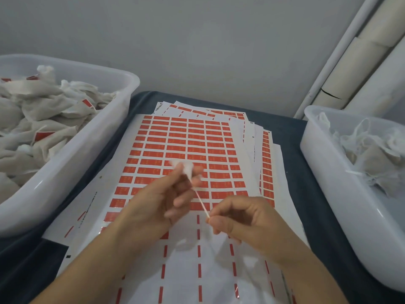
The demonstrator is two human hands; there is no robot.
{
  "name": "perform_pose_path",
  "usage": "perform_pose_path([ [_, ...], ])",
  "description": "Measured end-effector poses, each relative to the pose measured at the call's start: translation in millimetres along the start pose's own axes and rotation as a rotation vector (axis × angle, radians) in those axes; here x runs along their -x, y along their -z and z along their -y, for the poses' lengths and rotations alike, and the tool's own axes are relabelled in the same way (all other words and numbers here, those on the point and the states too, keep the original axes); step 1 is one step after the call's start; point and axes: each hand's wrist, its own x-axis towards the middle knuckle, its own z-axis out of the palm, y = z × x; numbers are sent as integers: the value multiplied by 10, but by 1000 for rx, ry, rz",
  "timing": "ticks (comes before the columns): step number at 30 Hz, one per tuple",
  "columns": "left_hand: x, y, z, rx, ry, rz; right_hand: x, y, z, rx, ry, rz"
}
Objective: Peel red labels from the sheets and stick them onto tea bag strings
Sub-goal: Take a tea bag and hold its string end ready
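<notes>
Left hand (166, 194) gripping tea bag (184, 168); right hand (243, 218) pinching its string (200, 201) above label sheet (186, 139).

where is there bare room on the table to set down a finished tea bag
Bare dark blue cloth shows between the stacked label sheets and the right white plastic tub, and at the near left corner under the left white plastic tub. The middle is crowded with sheets and both hands.

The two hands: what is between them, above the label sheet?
In the head view, a thin white string runs taut from the left hand, which holds a white tea bag, to the right hand.
</notes>
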Motion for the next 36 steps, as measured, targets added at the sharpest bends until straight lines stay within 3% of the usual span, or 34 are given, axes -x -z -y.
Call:
perform_pose_path([
  [3, 30, 36, -65, 87, 16, 44, -32, 104, -61, 63, -88, -150],
  [7, 19, 5, 0, -286, 86, 80, -58, 148, -101, 48, -105, -336],
  [10, 11, -42, 53, -476, 218, 103, -68, 42, -127, 239, 9, -431],
  [13, -12, -53, 83, -600, 320, 146, -75, -91, -172, 355, 162, -365],
  [16, -50, -48, 154, -637, 369, 137, -61, -202, -178, 226, 127, -244],
  [18, -28, -84, 122, -684, 398, 113, -63, -214, -189, 180, 79, -290],
  [22, 26, -155, 119, -813, -16, 68, -92, -137, -204, 117, -25, -454],
  [24, 45, -174, 156, -841, -133, 54, -105, -108, -196, 94, -57, -469],
  [30, 72, -179, 189, -894, -235, 88, -120, -83, -151, -111, -144, -375],
  [36, 68, -174, 193, -893, -233, 76, -97, -50, -144, -30, -166, -368],
])
